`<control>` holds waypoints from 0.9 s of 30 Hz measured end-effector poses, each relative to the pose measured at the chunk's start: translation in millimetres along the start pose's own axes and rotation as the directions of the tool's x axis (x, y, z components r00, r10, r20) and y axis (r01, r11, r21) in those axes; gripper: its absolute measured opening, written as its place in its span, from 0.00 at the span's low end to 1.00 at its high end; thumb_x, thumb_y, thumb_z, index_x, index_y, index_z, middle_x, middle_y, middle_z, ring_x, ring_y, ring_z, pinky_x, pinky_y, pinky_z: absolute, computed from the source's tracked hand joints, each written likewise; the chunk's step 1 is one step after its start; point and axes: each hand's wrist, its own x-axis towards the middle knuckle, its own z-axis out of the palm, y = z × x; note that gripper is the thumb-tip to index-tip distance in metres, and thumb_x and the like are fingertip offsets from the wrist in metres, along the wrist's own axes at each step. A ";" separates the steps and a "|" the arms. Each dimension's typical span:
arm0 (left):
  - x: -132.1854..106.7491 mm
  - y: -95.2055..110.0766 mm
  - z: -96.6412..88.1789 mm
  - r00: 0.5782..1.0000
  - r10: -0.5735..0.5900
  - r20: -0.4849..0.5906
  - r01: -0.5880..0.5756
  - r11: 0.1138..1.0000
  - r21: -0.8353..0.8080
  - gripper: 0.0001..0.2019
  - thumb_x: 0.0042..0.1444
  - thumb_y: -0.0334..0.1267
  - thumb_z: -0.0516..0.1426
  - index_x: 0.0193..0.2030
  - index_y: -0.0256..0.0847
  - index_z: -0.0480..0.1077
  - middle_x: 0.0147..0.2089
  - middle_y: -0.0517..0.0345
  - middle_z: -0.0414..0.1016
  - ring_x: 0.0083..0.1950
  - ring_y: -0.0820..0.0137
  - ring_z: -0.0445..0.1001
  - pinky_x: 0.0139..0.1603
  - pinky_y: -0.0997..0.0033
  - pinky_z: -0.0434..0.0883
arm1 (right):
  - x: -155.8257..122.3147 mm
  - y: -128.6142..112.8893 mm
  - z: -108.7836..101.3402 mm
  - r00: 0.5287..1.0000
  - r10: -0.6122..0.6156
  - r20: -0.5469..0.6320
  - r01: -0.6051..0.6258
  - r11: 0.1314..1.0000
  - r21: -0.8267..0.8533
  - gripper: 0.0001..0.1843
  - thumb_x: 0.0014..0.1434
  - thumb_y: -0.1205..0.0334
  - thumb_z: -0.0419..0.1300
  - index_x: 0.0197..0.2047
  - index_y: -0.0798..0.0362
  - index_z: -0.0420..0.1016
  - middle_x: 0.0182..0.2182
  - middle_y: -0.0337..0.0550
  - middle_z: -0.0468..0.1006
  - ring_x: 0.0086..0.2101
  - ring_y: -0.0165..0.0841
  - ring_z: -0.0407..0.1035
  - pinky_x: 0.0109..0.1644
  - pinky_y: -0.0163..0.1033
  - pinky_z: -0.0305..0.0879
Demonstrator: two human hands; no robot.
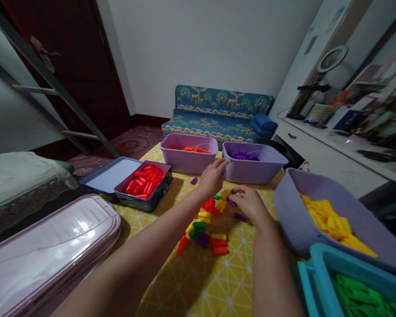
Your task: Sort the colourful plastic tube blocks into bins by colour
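Observation:
My left hand [213,177] is at the near side of the purple-piece bin [255,171], its fingers bent and close together at the rim; whatever they hold, if anything, is hidden. My right hand [248,201] is lower on the table, thumb and fingers closed around a small purple plastic piece [231,202]. Another purple piece [240,217] lies just below that hand. Between and below my hands is a loose heap of short plastic pieces, with red pieces [209,204], yellow pieces [204,215], green pieces [199,225] and orange pieces [220,250].
A lilac bin [189,162] with orange pieces stands at the back. Left are an open tin box [158,198] of red pieces and a pink lid [53,251]. Right are a lilac bin [288,215] with yellow pieces and a turquoise bin [323,268] with green ones.

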 end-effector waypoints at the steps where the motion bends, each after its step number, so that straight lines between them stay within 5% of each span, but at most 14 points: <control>1: 10.9 1.0 0.2 0.999 0.024 0.030 -0.026 0.999 0.048 0.33 0.52 0.22 0.50 0.67 0.42 0.56 0.69 0.50 0.56 0.63 0.61 0.64 0.62 0.62 0.64 | 0.6 -3.1 -1.0 0.996 -0.012 -0.083 0.018 0.997 0.081 0.13 0.45 0.56 0.63 0.35 0.53 0.78 0.20 0.38 0.74 0.22 0.29 0.67 0.25 0.32 0.60; 7: 28.3 1.5 8.7 0.965 0.031 0.261 -0.113 0.945 0.306 0.44 0.49 0.21 0.53 0.71 0.50 0.42 0.75 0.53 0.39 0.56 0.55 0.70 0.53 0.57 0.69 | 10.3 -35.5 4.1 0.919 0.011 -0.395 0.228 0.802 0.552 0.27 0.47 0.54 0.62 0.51 0.55 0.74 0.33 0.44 0.78 0.26 0.29 0.70 0.28 0.33 0.66; 10: 21.8 4.6 9.4 0.958 -0.013 0.287 -0.096 0.926 0.364 0.44 0.50 0.24 0.56 0.71 0.48 0.41 0.75 0.50 0.33 0.54 0.54 0.71 0.50 0.57 0.70 | 24.9 -54.1 8.2 0.911 0.006 -0.411 0.326 0.599 0.731 0.42 0.45 0.60 0.63 0.64 0.50 0.57 0.51 0.50 0.74 0.39 0.32 0.75 0.42 0.37 0.71; 12: 20.5 7.1 8.3 0.952 -0.042 0.303 -0.082 0.920 0.383 0.43 0.50 0.26 0.57 0.71 0.45 0.43 0.75 0.47 0.31 0.53 0.53 0.72 0.48 0.57 0.71 | 33.2 -59.6 11.0 0.934 0.004 -0.357 0.299 0.538 0.788 0.45 0.45 0.61 0.64 0.65 0.48 0.53 0.56 0.52 0.69 0.46 0.33 0.74 0.48 0.40 0.70; 16: 19.8 6.6 5.9 0.952 -0.013 0.307 -0.088 0.947 0.310 0.43 0.51 0.27 0.57 0.71 0.48 0.42 0.75 0.46 0.30 0.54 0.56 0.73 0.47 0.62 0.70 | 34.8 -39.0 23.4 0.943 0.080 -0.322 0.193 0.657 0.728 0.31 0.47 0.57 0.61 0.55 0.52 0.66 0.52 0.53 0.73 0.45 0.36 0.73 0.47 0.41 0.70; 20: 2.1 -4.8 4.8 0.965 0.009 0.261 -0.071 0.971 0.228 0.40 0.53 0.29 0.56 0.71 0.46 0.43 0.74 0.47 0.40 0.60 0.57 0.68 0.52 0.63 0.68 | 23.9 8.1 43.8 0.890 -0.018 -0.456 0.200 0.914 0.354 0.18 0.51 0.57 0.56 0.43 0.57 0.74 0.42 0.52 0.78 0.41 0.37 0.73 0.49 0.43 0.67; 24: -27.2 -26.2 3.7 0.965 -0.221 0.142 0.170 0.937 0.304 0.23 0.60 0.38 0.53 0.63 0.44 0.61 0.64 0.49 0.64 0.59 0.59 0.67 0.58 0.61 0.63 | 19.4 38.7 63.0 0.893 -0.042 -0.448 0.136 0.974 0.180 0.14 0.51 0.60 0.51 0.35 0.54 0.76 0.37 0.49 0.79 0.39 0.37 0.72 0.48 0.41 0.67; 27: -41.1 -43.1 6.5 0.929 -0.354 0.107 0.304 0.895 0.327 0.20 0.61 0.44 0.52 0.59 0.43 0.66 0.58 0.46 0.69 0.57 0.58 0.68 0.57 0.61 0.64 | 19.3 43.2 70.6 0.895 -0.028 -0.445 0.107 0.982 0.154 0.13 0.51 0.62 0.51 0.34 0.52 0.76 0.36 0.46 0.80 0.39 0.36 0.73 0.47 0.40 0.67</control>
